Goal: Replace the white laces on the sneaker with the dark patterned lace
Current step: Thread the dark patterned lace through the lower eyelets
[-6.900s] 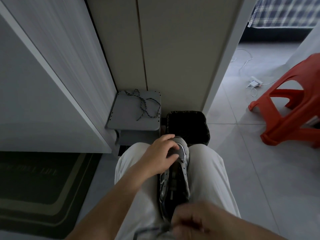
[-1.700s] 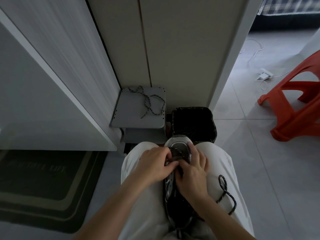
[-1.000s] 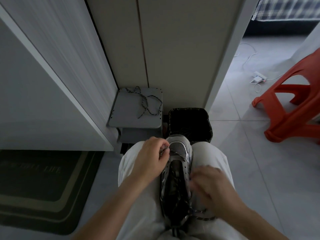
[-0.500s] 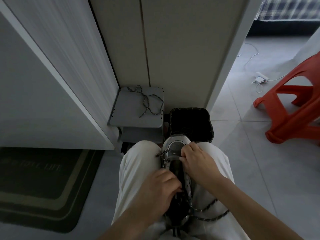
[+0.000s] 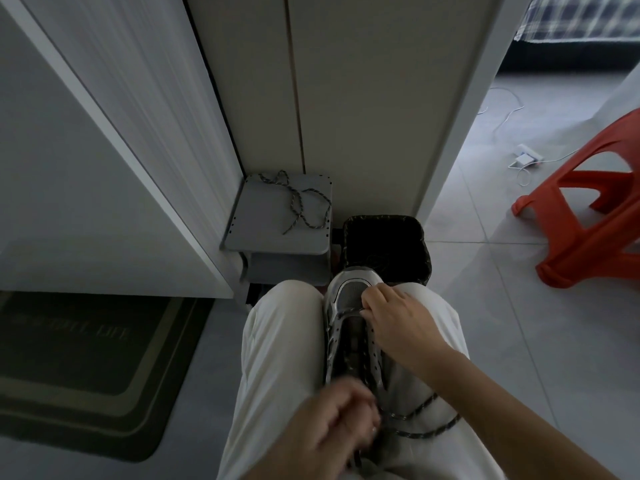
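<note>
Sneaker (image 5: 347, 337) on lap, dark lace (image 5: 410, 416) seemingly threaded

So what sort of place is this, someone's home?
Probably a home, near an entrance or hallway: a doormat lies on the tiled floor, a red plastic stool stands to the right, and plaid bedding shows in the room beyond.

Your single wide-angle head camera looks steeply down and forward over your pale-trousered lap (image 5: 280, 341), close above the silver-grey mesh sneaker (image 5: 349, 296). It faces a flat cream cabinet panel (image 5: 363, 98); the view's nearest edge seems blurred.
</note>
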Demonstrator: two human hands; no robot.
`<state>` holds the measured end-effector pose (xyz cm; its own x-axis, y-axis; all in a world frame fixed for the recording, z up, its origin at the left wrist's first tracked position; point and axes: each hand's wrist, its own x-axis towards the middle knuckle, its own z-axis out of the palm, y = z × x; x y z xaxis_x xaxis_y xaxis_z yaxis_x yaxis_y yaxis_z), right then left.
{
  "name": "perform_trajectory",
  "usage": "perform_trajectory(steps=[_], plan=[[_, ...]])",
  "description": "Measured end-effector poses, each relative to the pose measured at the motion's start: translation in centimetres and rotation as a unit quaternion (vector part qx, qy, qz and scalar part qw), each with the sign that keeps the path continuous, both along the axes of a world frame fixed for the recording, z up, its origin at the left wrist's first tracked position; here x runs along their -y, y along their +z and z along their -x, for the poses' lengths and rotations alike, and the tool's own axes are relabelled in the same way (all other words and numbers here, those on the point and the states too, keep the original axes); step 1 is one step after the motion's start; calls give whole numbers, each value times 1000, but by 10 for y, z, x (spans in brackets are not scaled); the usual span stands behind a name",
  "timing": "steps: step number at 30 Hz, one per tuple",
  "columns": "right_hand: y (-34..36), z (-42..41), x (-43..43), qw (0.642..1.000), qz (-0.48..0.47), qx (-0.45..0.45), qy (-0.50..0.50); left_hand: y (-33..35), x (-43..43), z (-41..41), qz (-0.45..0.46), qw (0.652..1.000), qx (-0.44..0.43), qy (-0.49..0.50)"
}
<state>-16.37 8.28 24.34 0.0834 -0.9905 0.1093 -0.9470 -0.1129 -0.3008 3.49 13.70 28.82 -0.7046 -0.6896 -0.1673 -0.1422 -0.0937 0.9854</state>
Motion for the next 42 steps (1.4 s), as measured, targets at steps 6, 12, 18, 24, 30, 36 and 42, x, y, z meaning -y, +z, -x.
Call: perform_trajectory(steps=[6,12,18,24,30,36,42], plan=[[21,-5,20,996,21,-36,73,-31,54,17,167,922,280,208],[26,6,32,989,-109,84,61,-57,62,30,178,917,317,167],[7,16,5,995,-74,58,23,-67,58,34,156,937,259,176],[26,-1,35,998,-65,-9,17,-71,54,35,100,952,214,196],[31,-12,12,995,63,-18,76,-38,54,22,65,947,86,303],[11,-19,-20,982,88,23,166,-5,67,18,-67,944,-151,286],[17,-13,-43,972,109,60,197,-46,79,32,-74,953,58,287]])
